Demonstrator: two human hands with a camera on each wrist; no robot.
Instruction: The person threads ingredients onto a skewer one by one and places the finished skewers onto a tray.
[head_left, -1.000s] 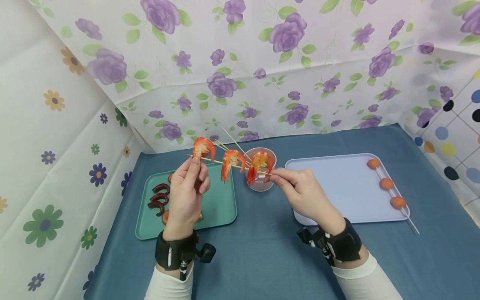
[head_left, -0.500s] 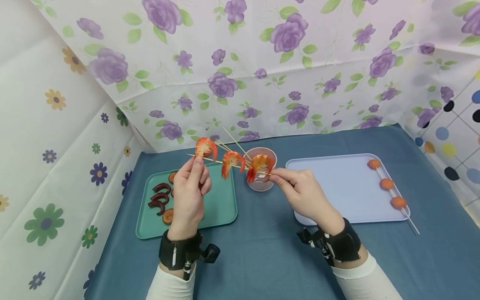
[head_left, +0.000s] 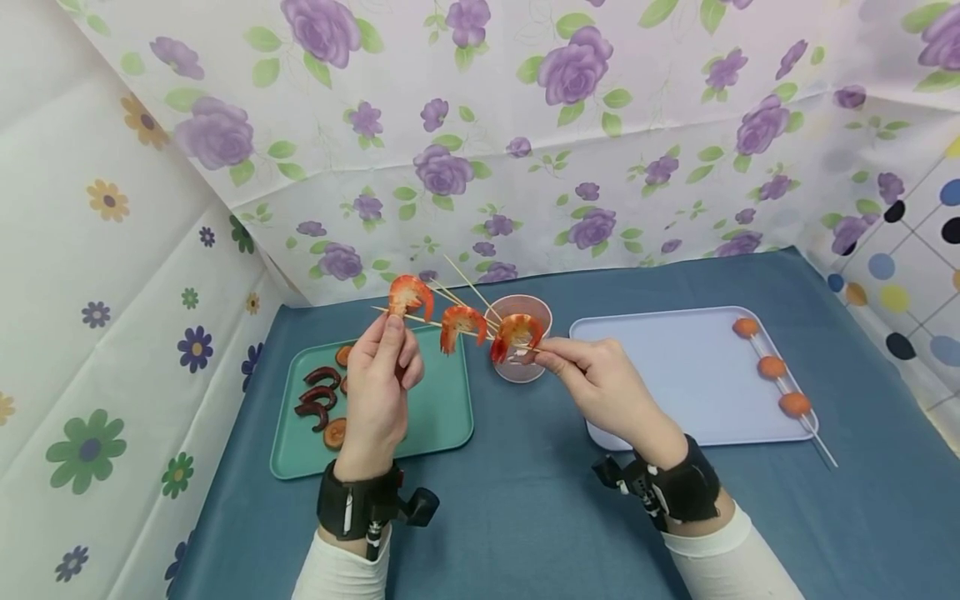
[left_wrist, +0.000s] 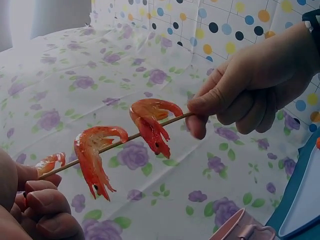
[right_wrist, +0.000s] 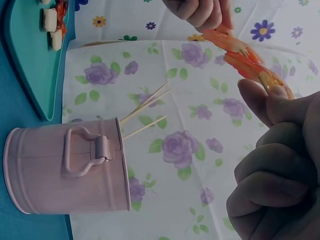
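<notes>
At the far left of the frame hangs a white cloth (head_left: 97,267) printed with flowers. Left of centre, a green tray (head_left: 442,417) lies on the blue tablecloth (head_left: 525,517), with three curved dark red pieces (head_left: 322,393) and some round slices (head_left: 335,433) beside them. Over the tray, I pinch the leftmost shrimp (head_left: 408,293) between the thumb and fingers of my left hand (head_left: 378,383). It is one of three on a thin skewer (left_wrist: 120,143), held in the air across the middle of the frame; the middle shrimp (head_left: 459,326) and the rightmost shrimp (head_left: 517,332) hang between my hands, which are apart. Behind the rightmost one stands a pink bucket (head_left: 517,372), bare sticks (head_left: 467,279) leaning out toward the upper left. Right of centre, my right hand (head_left: 600,379) has thumb and finger clamped on the skewer's right end. Farther right is a pale lavender tray (head_left: 675,383); along its right side lies a stick with three orange pieces (head_left: 772,367), its end jutting past the lower right corner.
</notes>
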